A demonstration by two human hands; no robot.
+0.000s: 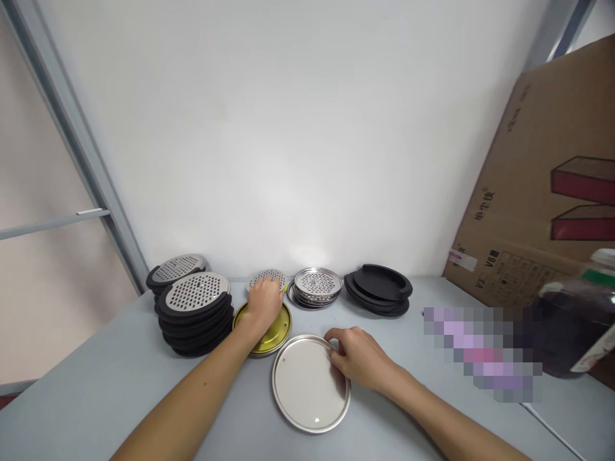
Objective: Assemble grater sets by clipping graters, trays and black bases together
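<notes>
My right hand grips the right rim of a round silver metal lid with a raised edge, which lies at the front middle of the table. My left hand reaches over a gold-coloured round lid. Its fingers curl down at the near edge of a perforated metal disc, and what they hold is hidden behind the hand. A small yellow bit shows beside the knuckles. Right of that sits a stack of perforated silver discs.
Black round holders topped with perforated discs are stacked on the left. Black round trays stand at the back right. Farther right are a blurred-out purple object, a white cable, a dark-filled jar and a cardboard box.
</notes>
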